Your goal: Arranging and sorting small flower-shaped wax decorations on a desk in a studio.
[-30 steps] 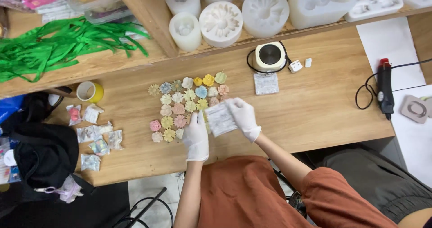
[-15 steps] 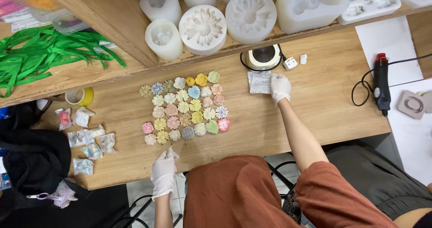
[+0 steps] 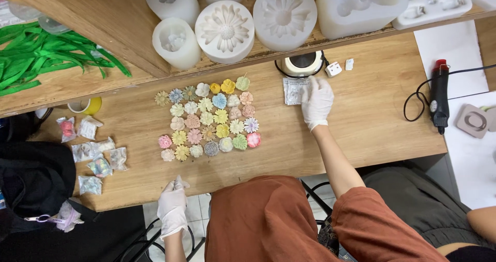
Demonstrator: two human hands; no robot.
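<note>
Wooden worktable point(image 3: 361, 122) is seen from above, with a grid of pastel flower-shaped pieces point(image 3: 209, 122) laid out at its centre. Right hand point(image 3: 317, 102), gloved, is laid flat with fingers spread on a small clear packet point(image 3: 295, 90) just below a round white device point(image 3: 302, 64). Left hand point(image 3: 172, 208), gloved, is pinched on a scrap of clear film point(image 3: 180, 182) at the table's near edge. White flower moulds point(image 3: 225, 32) are stacked on the shelf above.

right hand point(image 3: 318, 103) covers part of the small clear bag point(image 3: 294, 91), contents unreadable; left hand point(image 3: 173, 208) pinches something too small to tell; white moulds point(image 3: 226, 32) cropped by top edge
</note>
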